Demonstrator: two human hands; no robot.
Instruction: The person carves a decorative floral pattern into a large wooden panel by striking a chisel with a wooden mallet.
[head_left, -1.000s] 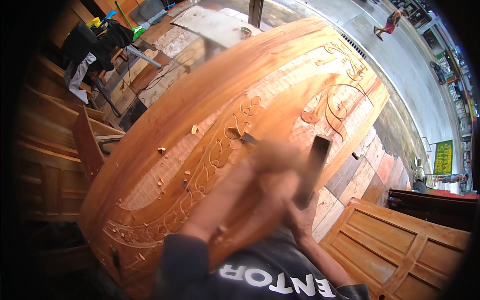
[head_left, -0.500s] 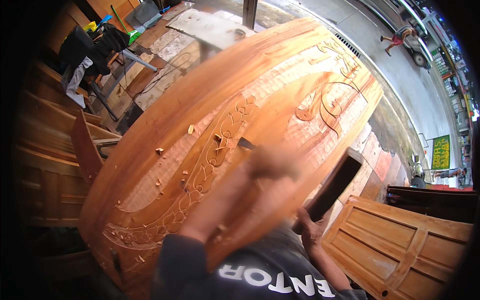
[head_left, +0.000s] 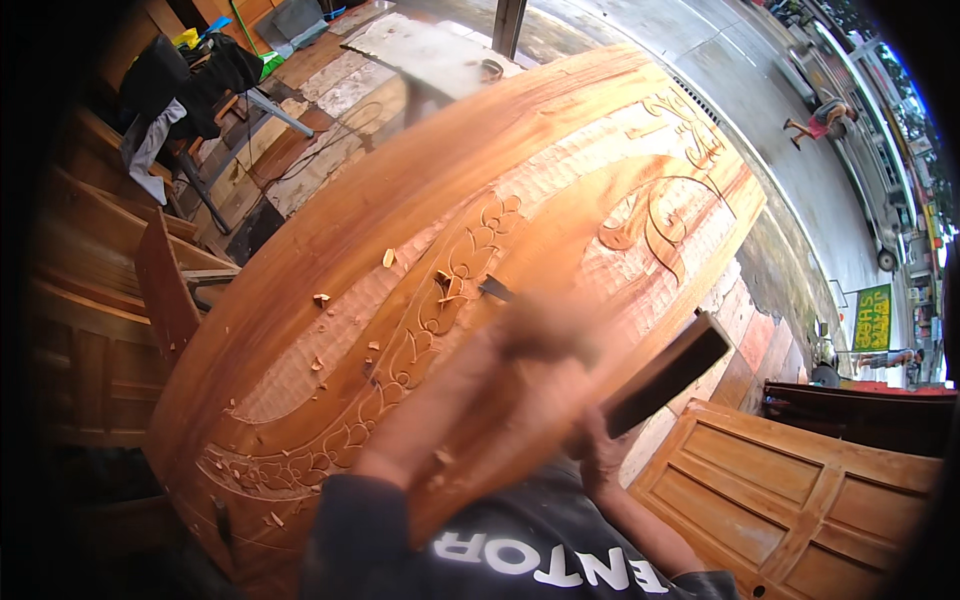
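Note:
A large wooden panel [head_left: 400, 190] carved with leaves, scrolls and textured bands fills the middle, with loose chips on it. My left hand [head_left: 540, 335], blurred, is closed on a chisel whose dark blade [head_left: 495, 289] points up-left at the carved leaf band. My right hand [head_left: 600, 450] grips a dark rectangular wooden mallet [head_left: 668, 372], raised and slanted up-right beside the panel's right edge, apart from the chisel.
Stacked wooden furniture [head_left: 110, 310] and a black-draped stand [head_left: 155, 90] are at left. A panelled door [head_left: 760, 480] lies at lower right. A pale board [head_left: 420, 45] is behind the panel. Beyond are a tiled floor, a street with a walking person [head_left: 820, 125], and a vehicle.
Since one second ago the mallet has swung right and tilted away from my left hand. The chisel blade sits slightly lower and right. The street person has moved farther along, and a vehicle has appeared.

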